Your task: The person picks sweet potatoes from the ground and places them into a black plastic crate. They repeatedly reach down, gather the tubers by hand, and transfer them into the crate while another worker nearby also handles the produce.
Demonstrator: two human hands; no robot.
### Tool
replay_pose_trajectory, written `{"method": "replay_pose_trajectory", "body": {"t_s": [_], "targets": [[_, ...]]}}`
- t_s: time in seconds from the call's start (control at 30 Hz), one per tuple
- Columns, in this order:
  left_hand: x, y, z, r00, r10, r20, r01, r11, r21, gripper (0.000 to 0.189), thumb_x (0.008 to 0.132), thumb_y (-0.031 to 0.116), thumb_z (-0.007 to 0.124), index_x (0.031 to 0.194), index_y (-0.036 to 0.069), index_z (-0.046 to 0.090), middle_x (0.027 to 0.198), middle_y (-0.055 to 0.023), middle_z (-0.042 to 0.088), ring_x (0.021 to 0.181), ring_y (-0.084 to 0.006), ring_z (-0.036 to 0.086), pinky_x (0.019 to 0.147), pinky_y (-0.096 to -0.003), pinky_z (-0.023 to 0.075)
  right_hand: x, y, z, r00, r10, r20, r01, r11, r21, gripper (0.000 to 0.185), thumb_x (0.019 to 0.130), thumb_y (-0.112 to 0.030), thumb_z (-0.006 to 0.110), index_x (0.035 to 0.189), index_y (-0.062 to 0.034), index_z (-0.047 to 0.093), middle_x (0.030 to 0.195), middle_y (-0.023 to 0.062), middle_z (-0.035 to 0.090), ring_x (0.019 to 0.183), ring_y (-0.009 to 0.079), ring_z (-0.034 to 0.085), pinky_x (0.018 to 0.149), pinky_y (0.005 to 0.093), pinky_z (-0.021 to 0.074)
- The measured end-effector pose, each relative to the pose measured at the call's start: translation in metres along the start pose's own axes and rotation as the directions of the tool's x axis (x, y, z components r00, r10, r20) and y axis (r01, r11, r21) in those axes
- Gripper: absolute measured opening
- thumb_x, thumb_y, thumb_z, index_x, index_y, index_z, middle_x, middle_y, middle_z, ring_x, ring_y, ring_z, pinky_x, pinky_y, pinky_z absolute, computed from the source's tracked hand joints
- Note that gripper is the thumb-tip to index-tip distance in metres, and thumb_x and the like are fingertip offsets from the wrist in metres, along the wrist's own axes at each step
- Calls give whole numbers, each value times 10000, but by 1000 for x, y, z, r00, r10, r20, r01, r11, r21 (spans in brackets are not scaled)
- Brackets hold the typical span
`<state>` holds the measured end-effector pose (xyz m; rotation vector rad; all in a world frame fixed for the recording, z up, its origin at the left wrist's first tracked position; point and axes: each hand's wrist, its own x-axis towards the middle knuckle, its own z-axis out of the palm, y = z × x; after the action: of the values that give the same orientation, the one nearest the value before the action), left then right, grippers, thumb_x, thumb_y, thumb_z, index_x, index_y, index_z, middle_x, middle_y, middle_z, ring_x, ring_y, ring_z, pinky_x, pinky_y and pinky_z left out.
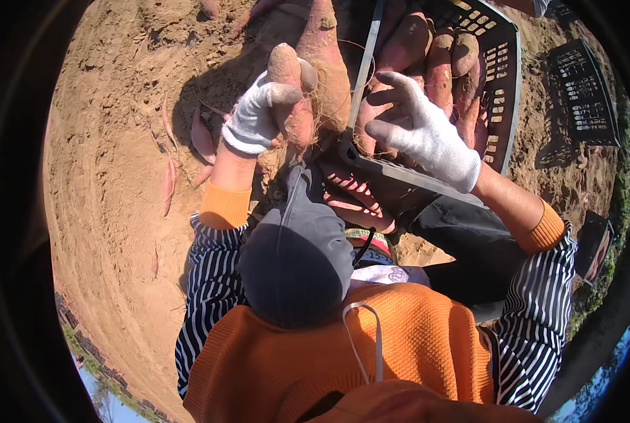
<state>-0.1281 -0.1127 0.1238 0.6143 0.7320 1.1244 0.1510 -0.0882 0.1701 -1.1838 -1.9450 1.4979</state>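
My left hand (257,113), in a white knit glove with grey fingertips, grips a soil-dusted sweet potato (298,119). Right beside that one is a larger sweet potato (328,79) with stringy roots, just left of a black plastic crate (508,100). My right hand (426,132), gloved the same way, has its fingers spread above the crate's near side and holds nothing. Several reddish sweet potatoes (440,79) lie inside the crate, partly hidden by this hand. Whether the right fingertips touch any of them, I cannot tell.
Thin sweet potatoes (168,187) and roots lie on the dry soil (119,143) at left. More sweet potatoes (357,206) are on the ground between my legs. Another black crate (585,95) stands at far right, with a smaller container (594,248) below it.
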Motion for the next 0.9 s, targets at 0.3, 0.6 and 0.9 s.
{"method": "replay_pose_trajectory", "body": {"t_s": [0.3,0.6,0.9], "targets": [[-4,-6,32,990,-11,-141,29,992,124,554,811,204,734,1264,-85,598,1263,-185,667,1109,-266,674,970,-360,538,-16,59,-28,866,498,50,-478,793,378,663,820,-316,815,1295,54,537,1155,132,678,972,186,680,828,302,567],[-82,-76,-206,559,444,-700,565,414,714,471,767,271,829,1116,-15,694,1025,-177,742,896,-314,711,843,-407,547,19,110,-3,943,301,142,-180,820,-543,692,958,-608,561,950,76,668,848,287,686,845,431,685,788,481,525],[-90,-84,-233,126,574,-809,986,17,166,784,784,567,752,1338,63,520,1391,-164,477,1261,-415,504,1022,-526,457,-8,114,3,943,280,178,-88,728,-680,462,981,-447,625,913,8,580,836,255,664,783,441,660,695,519,512]]}}
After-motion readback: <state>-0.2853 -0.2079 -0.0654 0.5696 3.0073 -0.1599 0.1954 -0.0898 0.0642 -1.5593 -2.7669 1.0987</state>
